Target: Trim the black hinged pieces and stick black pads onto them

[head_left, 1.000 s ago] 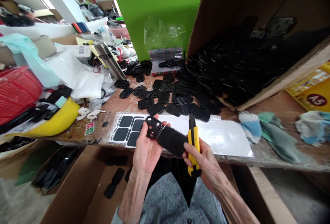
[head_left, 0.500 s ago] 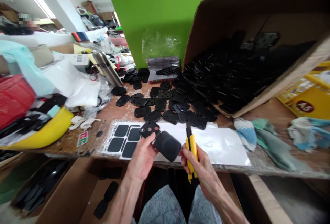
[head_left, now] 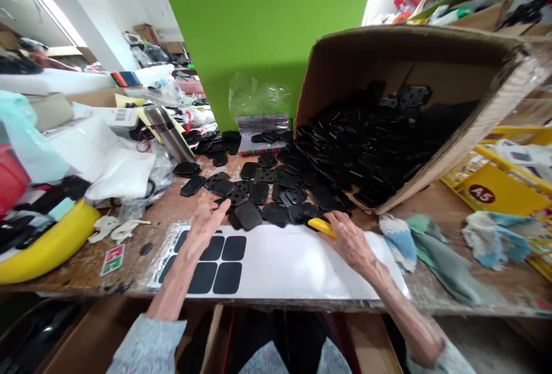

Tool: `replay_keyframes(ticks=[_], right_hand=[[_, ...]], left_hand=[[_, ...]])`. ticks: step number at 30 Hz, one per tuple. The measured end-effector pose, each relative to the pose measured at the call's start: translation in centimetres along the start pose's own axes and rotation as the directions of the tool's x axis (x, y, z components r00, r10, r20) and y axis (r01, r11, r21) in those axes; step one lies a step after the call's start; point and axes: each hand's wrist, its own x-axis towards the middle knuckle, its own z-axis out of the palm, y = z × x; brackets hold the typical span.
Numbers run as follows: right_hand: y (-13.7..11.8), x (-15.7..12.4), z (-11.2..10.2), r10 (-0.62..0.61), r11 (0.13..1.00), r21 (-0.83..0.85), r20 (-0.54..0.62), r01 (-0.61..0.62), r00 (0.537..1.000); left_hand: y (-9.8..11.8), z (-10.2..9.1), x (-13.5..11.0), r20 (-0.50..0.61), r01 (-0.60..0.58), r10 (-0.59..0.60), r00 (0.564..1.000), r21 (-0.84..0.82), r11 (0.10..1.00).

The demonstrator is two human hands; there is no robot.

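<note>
Fingers apart, my left hand [head_left: 204,222] reaches over the bench at the near left edge of the loose black plates. Close to its fingertips lie a black plate with holes [head_left: 236,196] and a smooth rounded black pad [head_left: 248,216]; whether the fingers touch them I cannot tell. My right hand [head_left: 347,239] is closed round a yellow utility knife [head_left: 321,226], held low at the right front of the plates, its blade end hard to see against them. Beneath both arms is a white backing sheet [head_left: 293,265] with several black rounded-square stickers [head_left: 227,278] on its left part.
A tipped cardboard box [head_left: 409,46] spills black plates [head_left: 345,144] onto the bench. Cloth gloves [head_left: 440,247] and a yellow basket [head_left: 500,176] lie to the right. At left are a steel flask [head_left: 168,132], a yellow curved object [head_left: 56,245] and white sheets [head_left: 99,155].
My left hand has let go of the black two-part piece and moved forward to the plates. The knife has moved forward with my right hand and tilted lower. The view has shifted.
</note>
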Motion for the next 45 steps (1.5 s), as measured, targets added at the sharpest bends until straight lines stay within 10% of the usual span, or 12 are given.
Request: replay_keyframes(ticks=[3,6,12,19,25,32,35,39,45], right_hand=[[0.3,0.4,-0.8,-0.022,0.999,0.034,0.040,0.021,0.999],[-0.5,0.5,-1.8,-0.010,0.994,0.106,0.049,0.005,0.999],[-5.2,-2.6,-2.8,0.022,0.875,0.480,0.095,-0.065,0.995],[-7.4,-7.2,-0.7,-0.196,0.836,0.466,-0.240,0.290,0.951],[-8.2,-8.2,-1.2,-0.320,0.817,0.443,-0.185,0.370,0.929],[-8.5,-7.8,-3.4,0.139,0.862,0.504,-0.112,-0.064,0.984],[-9.7,-7.8,-3.9,0.254,0.833,0.520,-0.056,-0.189,0.966],[-10.3,-7.8,-4.0,0.451,0.613,0.661,0.158,-0.433,0.878],[-9.0,-7.7,-3.9,0.439,-0.172,0.873,0.482,-0.456,0.758]], left_hand=[[-0.6,1.2,-3.4,0.003,-0.051,0.051,0.999,0.056,0.997],[-2.1,4.5,-7.9,0.306,0.091,-0.126,0.944,0.125,0.988],[-4.3,10.0,-12.7,0.464,0.177,-0.019,0.886,-0.299,0.938],[-5.3,7.3,-14.4,0.504,0.544,-0.304,0.808,-0.441,0.714],[-5.3,5.7,-15.7,0.483,0.612,-0.397,0.781,-0.460,0.644],[-5.4,4.1,-15.6,0.503,0.643,-0.480,0.719,-0.221,0.733],[-4.8,3.7,-15.8,0.421,0.458,-0.376,0.825,-0.109,0.882],[-4.0,3.2,-15.9,0.335,0.229,-0.225,0.915,0.027,0.973],[-4.1,1.8,-15.6,0.419,0.458,-0.346,0.839,-0.201,0.866]])
